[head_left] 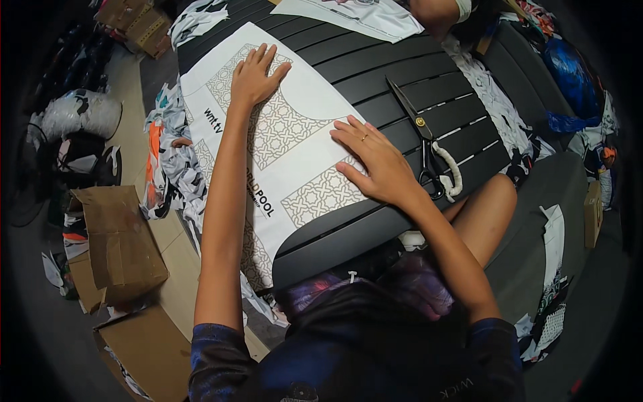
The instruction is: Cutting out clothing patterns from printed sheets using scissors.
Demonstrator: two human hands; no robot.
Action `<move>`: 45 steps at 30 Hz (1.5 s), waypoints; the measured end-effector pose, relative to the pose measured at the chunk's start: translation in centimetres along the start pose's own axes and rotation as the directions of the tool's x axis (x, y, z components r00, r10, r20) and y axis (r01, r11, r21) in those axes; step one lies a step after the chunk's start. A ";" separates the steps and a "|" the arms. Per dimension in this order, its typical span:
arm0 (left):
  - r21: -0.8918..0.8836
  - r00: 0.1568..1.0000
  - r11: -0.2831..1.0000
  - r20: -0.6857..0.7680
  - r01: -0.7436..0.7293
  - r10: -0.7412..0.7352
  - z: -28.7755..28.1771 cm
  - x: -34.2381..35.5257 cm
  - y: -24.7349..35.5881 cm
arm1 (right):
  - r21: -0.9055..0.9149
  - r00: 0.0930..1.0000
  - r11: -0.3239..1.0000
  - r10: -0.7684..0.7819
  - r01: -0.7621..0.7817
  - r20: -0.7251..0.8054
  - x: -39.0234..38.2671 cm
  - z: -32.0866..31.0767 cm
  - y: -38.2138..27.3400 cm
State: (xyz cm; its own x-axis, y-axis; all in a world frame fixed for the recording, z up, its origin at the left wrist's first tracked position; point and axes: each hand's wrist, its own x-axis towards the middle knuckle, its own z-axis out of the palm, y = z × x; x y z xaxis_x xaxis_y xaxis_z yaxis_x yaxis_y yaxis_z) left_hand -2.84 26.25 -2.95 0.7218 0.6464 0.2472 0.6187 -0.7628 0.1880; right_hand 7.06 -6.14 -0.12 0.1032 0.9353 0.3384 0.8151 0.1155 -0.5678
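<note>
A white, patterned fabric panel (301, 147) lay spread across a dark slatted table (321, 251), steadied by touch alone.
The right hand (375, 163), nearer, rested palm down, thumb apart, gripping nothing visible, black shears (420, 122) beside it; the left hand (256, 84), farther out, lay loosely splayed, also holding nothing. Light, even outward pressure seemed likeliest to flatten the panel without skewing its curved edges.

Lettering (265, 205) on white fabric (288, 174) and shirt (362, 342)
</note>
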 end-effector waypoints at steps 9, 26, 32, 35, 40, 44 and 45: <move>-0.021 0.999 1.000 -0.037 -0.006 0.005 0.6 0.7 -0.4 | 0.058 0.999 0.998 0.027 -0.026 -0.022 -0.1 -0.2 1.0; -0.111 0.998 0.993 -0.069 -0.024 0.017 0.4 0.5 -0.4 | 0.028 0.998 0.998 0.052 -0.052 -0.024 0.3 -0.3 0.0; -0.120 0.995 0.992 -0.093 -0.041 0.030 0.5 0.6 -0.3 | 0.050 0.998 0.997 0.065 -0.064 -0.018 0.2 -0.4 0.0; -0.113 0.994 0.993 -0.103 -0.038 0.026 0.5 0.6 -0.4 | 0.054 0.997 0.996 0.070 -0.069 -0.014 0.3 -0.5 0.0; -0.116 0.993 0.992 -0.111 -0.040 0.028 0.4 0.5 -0.5 | 0.043 0.997 0.996 0.080 -0.079 -0.020 0.4 -0.5 -0.2; -0.142 0.993 0.989 -0.110 -0.047 0.031 0.4 0.4 -0.3 | 0.311 0.981 0.945 0.149 -0.103 -0.126 0.7 -1.0 -0.5; -0.142 0.994 0.989 -0.108 -0.042 0.027 0.4 0.4 -0.2 | 0.304 0.980 0.949 0.133 -0.083 -0.146 0.6 -1.8 -0.5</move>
State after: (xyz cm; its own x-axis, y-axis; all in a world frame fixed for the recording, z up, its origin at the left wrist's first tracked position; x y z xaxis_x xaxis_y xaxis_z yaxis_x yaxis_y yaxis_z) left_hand -2.53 26.69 -3.28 0.7004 0.6203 0.3531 0.5375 -0.7839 0.3107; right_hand 7.70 -6.27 1.67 0.2926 0.8834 0.3660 0.5914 0.1335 -0.7952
